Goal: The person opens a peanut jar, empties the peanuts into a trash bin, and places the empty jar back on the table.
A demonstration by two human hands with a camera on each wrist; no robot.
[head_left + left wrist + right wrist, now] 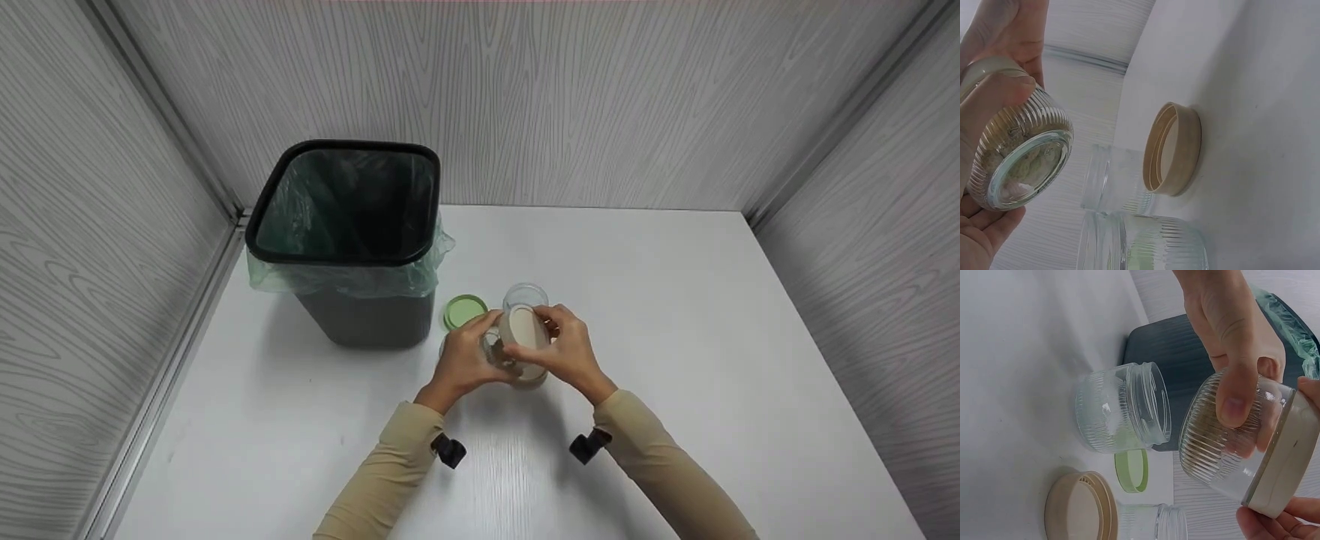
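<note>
both hands up over the white table, just right of the black bin with the green liner. left hand curled round the body of a ribbed glass jar, thumb across the ribs, fingers under the base; jar held tilted, off the table, some brownish stuff inside against the glass. right hand pinches the cream lid at its rim with thumb and fingertips; lid sits on the jar's mouth, can't tell if it's screwed tight or loose

on the table nearby: an open empty glass jar, a second open one next to it, a beige lid lying upside down, a green lid close to the bin

handling guess: glass is rigid, breakable, fairly weighty for its size; ribs give decent friction so the side wall is the place to hold. lid smooth, so grip its edge, not the flat top. keep the jar low over the table in case it slips
</note>
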